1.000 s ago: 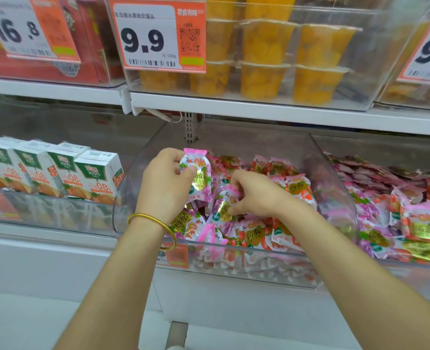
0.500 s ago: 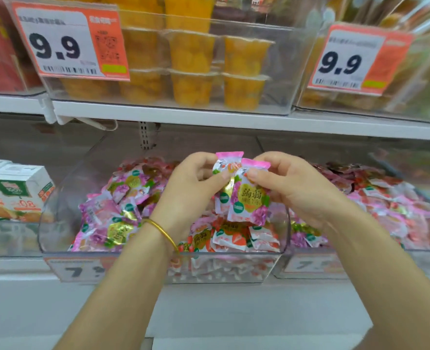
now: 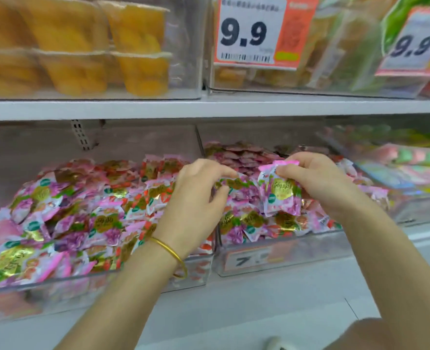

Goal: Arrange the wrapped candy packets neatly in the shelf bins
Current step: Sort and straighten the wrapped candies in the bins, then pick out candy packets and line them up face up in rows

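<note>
Two upper-shelf price tags (image 3: 254, 31) (image 3: 415, 44) read "9.9"; the right candy bin's front label (image 3: 253, 258) shows a blurred "7"

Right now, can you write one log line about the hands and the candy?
left hand: pinches low packet | right hand: pinches raised packet by top | packets: over right bin

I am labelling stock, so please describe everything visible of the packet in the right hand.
The candy packet is a glossy plastic pouch, white and pink, with a gold label, a green dot and purple flower print. The right hand pinches its pink crimped top; it hangs upright over the pile in the right bin.
</note>
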{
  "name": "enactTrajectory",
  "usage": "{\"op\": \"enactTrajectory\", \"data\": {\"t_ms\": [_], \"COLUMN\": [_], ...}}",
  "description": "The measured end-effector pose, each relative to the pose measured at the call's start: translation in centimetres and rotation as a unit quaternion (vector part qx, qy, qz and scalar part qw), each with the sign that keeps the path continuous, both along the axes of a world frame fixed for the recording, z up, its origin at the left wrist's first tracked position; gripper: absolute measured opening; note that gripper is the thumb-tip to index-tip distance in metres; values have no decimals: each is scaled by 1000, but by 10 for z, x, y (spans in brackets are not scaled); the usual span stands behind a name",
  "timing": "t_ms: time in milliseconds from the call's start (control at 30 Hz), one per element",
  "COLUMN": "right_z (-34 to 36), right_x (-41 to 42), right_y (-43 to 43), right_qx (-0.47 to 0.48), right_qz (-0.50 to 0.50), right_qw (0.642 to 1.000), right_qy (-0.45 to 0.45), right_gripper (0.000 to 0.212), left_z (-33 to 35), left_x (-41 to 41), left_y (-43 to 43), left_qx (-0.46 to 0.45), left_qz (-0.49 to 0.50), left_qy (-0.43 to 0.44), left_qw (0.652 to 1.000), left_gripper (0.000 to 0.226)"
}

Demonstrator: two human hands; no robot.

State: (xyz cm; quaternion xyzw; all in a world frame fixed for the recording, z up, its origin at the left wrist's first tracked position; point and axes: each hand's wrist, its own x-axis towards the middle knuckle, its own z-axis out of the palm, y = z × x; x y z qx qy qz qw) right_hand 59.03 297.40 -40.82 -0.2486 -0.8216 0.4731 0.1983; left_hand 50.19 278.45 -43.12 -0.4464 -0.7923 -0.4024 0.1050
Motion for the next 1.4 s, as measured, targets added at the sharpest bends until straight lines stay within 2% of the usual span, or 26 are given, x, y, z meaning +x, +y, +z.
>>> {"op": "enactTrajectory", "data": {"t_ms": [100, 233, 367, 433, 500, 600, 733, 833, 933, 1000, 1133, 1267, 1400], "right_z": [-9, -16, -15, -11, -5, -4, -4, -4, -10, -14, -20, -21, -2], "right_x": [-5, -14, -11, -6, -1, 3, -16, -46, -63, -59, -52, -53, -43], "right_y": [-10, -27, -25, -19, -10, 0, -8, -18, -27, -28, -38, -45, -67], "right_qx": [34, 207, 191, 147, 100, 117, 90, 117, 183, 211, 235, 282, 307], "right_qz": [49, 103, 112, 104, 76, 39, 32, 36, 57, 61, 104, 82, 40], "right_qw": [997, 959, 956, 969, 985, 987, 994, 992, 979, 970, 960, 949, 951], "right_qy": [-50, -164, -193, -171, -119, -103, -59, -29, -73, -104, -109, -112, -11], "right_gripper": [18, 27, 23, 19, 25, 37, 37, 46, 56, 53, 31, 26, 21], "left_z": [-4, -5, -4, -3, -3, -2, -2, -2, -1, -1, -2, -2, 5], "left_x": [-2, -2, 0, 0, 1, 0, -2, -3, -5, -7, -11, -12, -22], "left_y": [5, 12, 12, 10, 8, 5, 3, 2, 0, -3, -8, -16, -44], "left_qx": [4, -1, -4, -1, 4, 19, 34, 39, 45, 40, 28, 24, 47], "left_qz": [17, 29, 30, 26, 21, 22, 29, 34, 40, 40, 41, 50, 83], "left_qy": [30, 19, 13, 6, -1, -9, -28, -34, -40, -46, -37, -29, -17], "left_qw": [999, 999, 999, 1000, 1000, 1000, 999, 998, 997, 997, 998, 998, 995], "left_gripper": [24, 22, 25, 25, 26, 26, 24, 26, 27, 28, 28, 27, 25]}}
